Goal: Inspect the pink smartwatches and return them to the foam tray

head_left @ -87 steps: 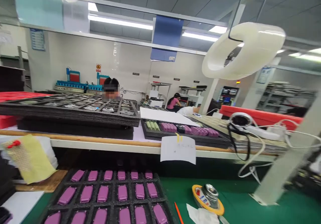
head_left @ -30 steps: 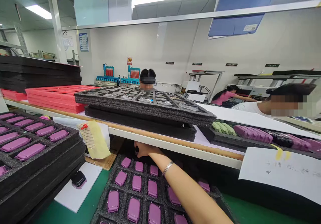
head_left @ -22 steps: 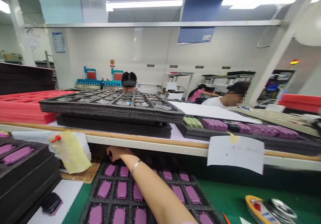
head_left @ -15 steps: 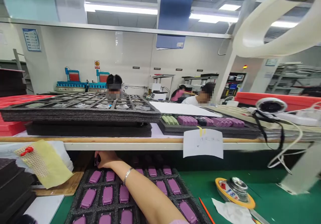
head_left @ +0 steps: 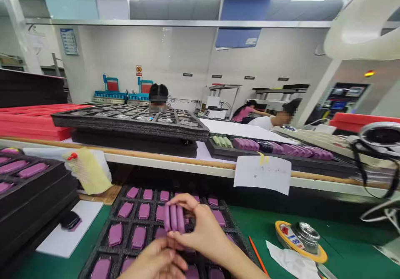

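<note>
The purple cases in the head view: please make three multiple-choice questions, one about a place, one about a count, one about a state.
1. Where does the white paper note hang?
A. On the shelf's front edge
B. On the ceiling
C. On the black tray

2. How many purple cases are held up together?
A. One
B. Three
C. Six

3. How is the right hand at this moment?
A. Flat on the green mat
B. Out of view
C. Pinching the stack of cases

Answers: 1 A, the note hangs from the shelf edge. 2 B, three cases stand side by side in the fingers. 3 C, thumb and fingers close on the stack above the black tray, with the left hand just below.
</note>
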### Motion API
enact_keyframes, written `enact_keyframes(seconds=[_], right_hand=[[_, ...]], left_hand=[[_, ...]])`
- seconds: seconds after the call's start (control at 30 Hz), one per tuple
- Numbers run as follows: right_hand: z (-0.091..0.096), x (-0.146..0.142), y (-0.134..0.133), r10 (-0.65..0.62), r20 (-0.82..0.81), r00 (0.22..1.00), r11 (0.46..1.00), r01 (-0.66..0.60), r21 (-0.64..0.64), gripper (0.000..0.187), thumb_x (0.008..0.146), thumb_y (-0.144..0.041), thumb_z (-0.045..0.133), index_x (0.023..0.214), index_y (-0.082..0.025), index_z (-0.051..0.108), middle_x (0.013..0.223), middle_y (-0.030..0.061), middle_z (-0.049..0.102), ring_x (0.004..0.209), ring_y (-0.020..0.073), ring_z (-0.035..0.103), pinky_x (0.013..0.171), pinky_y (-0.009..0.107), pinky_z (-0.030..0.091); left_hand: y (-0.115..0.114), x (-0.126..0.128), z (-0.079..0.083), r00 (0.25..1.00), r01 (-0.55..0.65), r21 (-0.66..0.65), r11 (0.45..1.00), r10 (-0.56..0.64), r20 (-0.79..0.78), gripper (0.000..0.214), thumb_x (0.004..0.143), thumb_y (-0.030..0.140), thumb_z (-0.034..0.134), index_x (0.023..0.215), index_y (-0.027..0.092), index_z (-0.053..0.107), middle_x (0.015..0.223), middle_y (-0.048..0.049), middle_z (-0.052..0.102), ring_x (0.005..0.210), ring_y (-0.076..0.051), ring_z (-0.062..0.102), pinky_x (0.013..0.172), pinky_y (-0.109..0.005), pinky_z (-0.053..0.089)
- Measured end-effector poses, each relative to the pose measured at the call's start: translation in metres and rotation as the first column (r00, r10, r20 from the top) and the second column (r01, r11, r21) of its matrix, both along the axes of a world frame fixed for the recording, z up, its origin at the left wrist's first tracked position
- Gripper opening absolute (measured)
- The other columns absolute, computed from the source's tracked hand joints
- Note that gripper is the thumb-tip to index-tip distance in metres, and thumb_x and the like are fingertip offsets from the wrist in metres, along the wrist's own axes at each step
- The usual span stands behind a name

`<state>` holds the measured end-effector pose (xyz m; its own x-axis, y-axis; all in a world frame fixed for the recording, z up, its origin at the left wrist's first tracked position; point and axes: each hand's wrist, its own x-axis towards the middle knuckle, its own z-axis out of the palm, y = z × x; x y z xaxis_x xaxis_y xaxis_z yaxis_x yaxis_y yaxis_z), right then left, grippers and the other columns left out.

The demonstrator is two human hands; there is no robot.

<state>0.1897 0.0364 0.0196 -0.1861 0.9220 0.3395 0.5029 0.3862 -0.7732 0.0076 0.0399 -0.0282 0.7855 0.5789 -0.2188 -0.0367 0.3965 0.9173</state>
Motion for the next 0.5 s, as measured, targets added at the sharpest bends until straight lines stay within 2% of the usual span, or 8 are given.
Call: enact_keyframes(seconds=[0.07,0.1,0.2,0.27,0.4,0.5], right_hand=[[0.003,0.008,-0.025,-0.043,-0.050,0.998,0.997,0.046,0.058,0.062,0.065,-0.006,0.076,0.118,-0.029,0.055,0.115,-0.0032,0.074,0.105,0.0149,0.072,0.094,0.024,0.056],[0.004,0.011,-0.034,-0.062,-0.063,0.996,0.992,0.069,0.106,0.066,0.064,-0.005,0.074,0.121,-0.031,0.054,0.119,-0.0036,0.074,0.110,0.0147,0.072,0.099,0.025,0.054],[0.006,0.016,-0.052,-0.095,-0.066,0.993,0.960,0.109,0.258,0.075,0.065,-0.002,0.070,0.129,-0.036,0.053,0.121,-0.0063,0.074,0.110,0.0122,0.072,0.097,0.019,0.056],[0.008,0.020,-0.057,-0.092,-0.043,0.995,0.940,0.101,0.325,0.074,0.068,-0.003,0.072,0.131,-0.037,0.053,0.122,-0.0063,0.074,0.107,0.0109,0.074,0.092,0.015,0.057],[0.012,0.029,-0.060,-0.036,-0.006,0.999,0.936,0.036,0.351,0.073,0.070,-0.014,0.084,0.133,-0.037,0.055,0.124,-0.0045,0.074,0.109,0.0131,0.073,0.098,0.018,0.055],[0.012,0.032,-0.059,-0.001,-0.048,0.999,0.949,0.016,0.316,0.076,0.065,-0.009,0.083,0.130,-0.037,0.057,0.126,-0.0035,0.074,0.114,0.0168,0.071,0.101,0.023,0.055]], left_hand=[[0.000,0.008,0.010,0.986,-0.134,-0.163,0.978,0.148,0.074,0.052,0.087,0.065,0.064,0.106,0.017,0.064,0.098,-0.0070,0.070,0.091,-0.018,0.069,0.096,-0.036,0.051],[-0.002,0.012,0.019,0.980,-0.132,-0.225,0.965,0.162,0.119,0.058,0.083,0.069,0.066,0.105,0.016,0.064,0.096,-0.0084,0.071,0.090,-0.020,0.069,0.096,-0.038,0.051],[-0.012,0.026,0.046,0.973,-0.024,-0.140,0.990,0.056,0.223,0.070,0.086,0.076,0.056,0.112,0.013,0.066,0.096,-0.0133,0.072,0.091,-0.025,0.070,0.094,-0.044,0.050],[-0.019,0.034,0.057,0.973,-0.025,-0.066,0.998,0.040,0.229,0.074,0.086,0.077,0.055,0.121,0.013,0.064,0.099,-0.0141,0.072,0.094,-0.027,0.069,0.095,-0.046,0.050],[-0.027,0.043,0.059,0.980,-0.089,0.035,0.995,0.081,0.183,0.075,0.085,0.076,0.056,0.130,0.017,0.060,0.117,-0.0123,0.068,0.107,-0.025,0.064,0.100,-0.042,0.046],[-0.027,0.044,0.055,0.987,-0.071,0.053,0.996,0.062,0.149,0.072,0.089,0.074,0.052,0.132,0.017,0.059,0.122,-0.0113,0.065,0.109,-0.024,0.061,0.100,-0.040,0.045]])
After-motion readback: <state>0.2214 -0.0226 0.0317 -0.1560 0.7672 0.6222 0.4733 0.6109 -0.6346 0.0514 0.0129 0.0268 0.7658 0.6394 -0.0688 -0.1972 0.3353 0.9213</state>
